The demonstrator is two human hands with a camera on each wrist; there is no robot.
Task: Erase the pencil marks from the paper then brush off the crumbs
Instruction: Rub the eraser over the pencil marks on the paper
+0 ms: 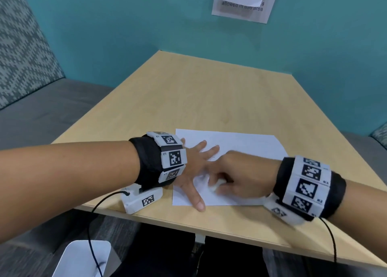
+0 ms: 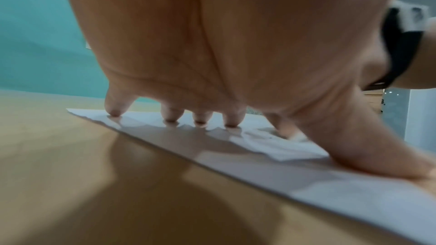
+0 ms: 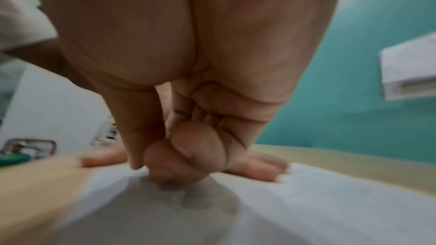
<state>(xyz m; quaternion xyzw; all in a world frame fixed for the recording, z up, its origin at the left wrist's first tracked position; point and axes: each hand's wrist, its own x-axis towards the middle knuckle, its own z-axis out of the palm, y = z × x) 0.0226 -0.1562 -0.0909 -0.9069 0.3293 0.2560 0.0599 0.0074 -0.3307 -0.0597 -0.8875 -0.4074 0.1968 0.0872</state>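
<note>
A white sheet of paper (image 1: 247, 144) lies near the front edge of the wooden table (image 1: 209, 101). My left hand (image 1: 194, 172) lies flat on the sheet's left part with fingers spread and straight. In the left wrist view its fingertips (image 2: 200, 120) press the paper (image 2: 306, 183) down. My right hand (image 1: 228, 180) is curled and pinches a small white eraser (image 1: 217, 185) against the sheet, just right of the left thumb, and is blurred. In the right wrist view the curled fingers (image 3: 188, 156) hide the eraser above the paper (image 3: 306, 202). Faint pencil marks (image 1: 216, 145) show near the left fingertips.
A white box with a marker tag (image 1: 142, 199) and a black cable sits at the table's front left edge by my left wrist. A teal wall with a paper notice (image 1: 243, 2) stands behind the table. A grey bench (image 1: 41, 109) runs along the left.
</note>
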